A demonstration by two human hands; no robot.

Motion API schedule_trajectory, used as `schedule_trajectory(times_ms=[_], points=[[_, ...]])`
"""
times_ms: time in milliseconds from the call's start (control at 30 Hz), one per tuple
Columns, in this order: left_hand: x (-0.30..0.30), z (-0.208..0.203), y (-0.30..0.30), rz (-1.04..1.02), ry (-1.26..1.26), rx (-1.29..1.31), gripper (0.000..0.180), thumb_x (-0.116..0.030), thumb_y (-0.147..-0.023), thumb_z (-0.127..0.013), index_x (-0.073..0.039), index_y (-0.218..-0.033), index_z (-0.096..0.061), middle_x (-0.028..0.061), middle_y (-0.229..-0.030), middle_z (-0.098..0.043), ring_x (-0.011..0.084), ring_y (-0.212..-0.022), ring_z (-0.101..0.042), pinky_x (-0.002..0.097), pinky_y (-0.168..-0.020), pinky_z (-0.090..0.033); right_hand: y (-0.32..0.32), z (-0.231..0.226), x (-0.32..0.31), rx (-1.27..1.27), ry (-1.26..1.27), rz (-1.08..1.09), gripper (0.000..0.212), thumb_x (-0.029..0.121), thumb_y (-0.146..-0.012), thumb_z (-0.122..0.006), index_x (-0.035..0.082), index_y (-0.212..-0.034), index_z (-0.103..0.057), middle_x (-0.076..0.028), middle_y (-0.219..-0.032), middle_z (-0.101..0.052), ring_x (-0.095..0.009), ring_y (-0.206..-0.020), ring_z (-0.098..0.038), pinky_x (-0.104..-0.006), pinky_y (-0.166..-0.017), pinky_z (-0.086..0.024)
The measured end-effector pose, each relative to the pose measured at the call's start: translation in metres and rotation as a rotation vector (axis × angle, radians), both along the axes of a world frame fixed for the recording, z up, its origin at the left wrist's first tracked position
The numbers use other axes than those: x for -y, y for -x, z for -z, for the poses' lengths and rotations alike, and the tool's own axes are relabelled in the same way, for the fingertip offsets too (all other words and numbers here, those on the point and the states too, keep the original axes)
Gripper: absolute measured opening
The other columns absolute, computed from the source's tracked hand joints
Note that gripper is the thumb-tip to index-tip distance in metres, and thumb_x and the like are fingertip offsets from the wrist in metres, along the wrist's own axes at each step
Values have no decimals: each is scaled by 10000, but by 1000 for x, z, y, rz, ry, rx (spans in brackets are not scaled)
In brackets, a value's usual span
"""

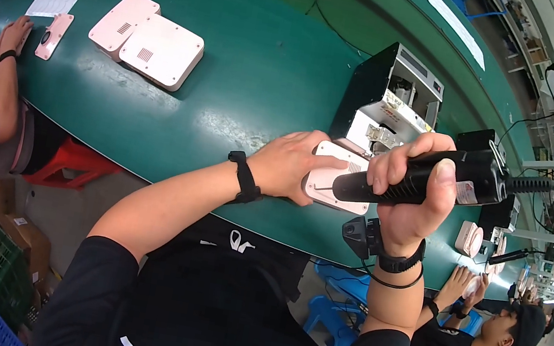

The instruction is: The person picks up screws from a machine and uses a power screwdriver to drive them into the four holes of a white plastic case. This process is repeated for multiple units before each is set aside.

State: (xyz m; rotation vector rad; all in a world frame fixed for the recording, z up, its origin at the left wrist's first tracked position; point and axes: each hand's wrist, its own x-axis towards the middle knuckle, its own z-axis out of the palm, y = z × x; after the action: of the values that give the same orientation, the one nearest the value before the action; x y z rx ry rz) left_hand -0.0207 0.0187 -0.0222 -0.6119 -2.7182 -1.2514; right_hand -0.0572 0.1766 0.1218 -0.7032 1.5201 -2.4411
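A pale pink plastic case [327,174] with a slotted vent lies on the green table in front of me. My left hand [286,163] grips its left side, thumb and fingers spread along the edges. My right hand [417,183] is wrapped round a black electric screwdriver [469,179], held tilted with a cable at its far right end. Its thin bit points left over the near-left corner of the case; I cannot tell whether the tip touches a screw. Part of the case is hidden behind the screwdriver.
A black and silver screw feeder [373,90] stands just behind the case. Two more pink cases [165,49] rest at the left, one overlapping the other. Co-workers sit on both sides, one by a flat pink part [54,36]. A red stool [70,166] and blue stools [332,323] are below.
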Motion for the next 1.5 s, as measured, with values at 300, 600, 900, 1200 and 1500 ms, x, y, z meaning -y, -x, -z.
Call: schedule_trajectory(times_ms=[300,600,900,1200,1500], points=[[1,0,-1,7,-29,6,802,-252,-582,-886,-283,-1336,-614,140,-1315,-501,356,-1222,-542,435,-1055,-455,5,7,6,37,-118,1,317,313,-948,-575,11,-1000,-491,-91,-646,-523,-177,-516,-512,-324,-527,-459],[1,0,0,-3,-25,-11,779,-254,-588,-880,-277,-1322,-621,142,-1289,-508,358,-1201,-551,435,-1051,-455,7,5,4,4,-142,17,360,384,-958,-534,34,-1017,-478,-81,-652,-511,-175,-521,-500,-334,-562,-466],[1,1,-1,-4,-21,-27,787,-256,-583,-882,-277,-1325,-621,149,-1295,-506,361,-1200,-551,434,-1054,-453,4,1,3,-49,-198,-19,411,463,-970,-495,60,-1042,-461,-65,-655,-495,-175,-516,-492,-343,-572,-459],[1,1,0,-1,-15,-21,799,-250,-574,-892,-277,-1325,-621,154,-1301,-506,361,-1204,-549,435,-1052,-454,1,6,7,-72,-211,-8,399,441,-965,-533,52,-1027,-468,-77,-658,-506,-178,-517,-498,-345,-559,-461],[1,0,-1,-7,-9,-29,803,-249,-571,-893,-277,-1326,-619,150,-1302,-508,361,-1205,-549,436,-1051,-454,1,1,6,-63,-195,-19,395,417,-956,-552,36,-1022,-471,-84,-657,-510,-181,-518,-497,-342,-555,-460]])
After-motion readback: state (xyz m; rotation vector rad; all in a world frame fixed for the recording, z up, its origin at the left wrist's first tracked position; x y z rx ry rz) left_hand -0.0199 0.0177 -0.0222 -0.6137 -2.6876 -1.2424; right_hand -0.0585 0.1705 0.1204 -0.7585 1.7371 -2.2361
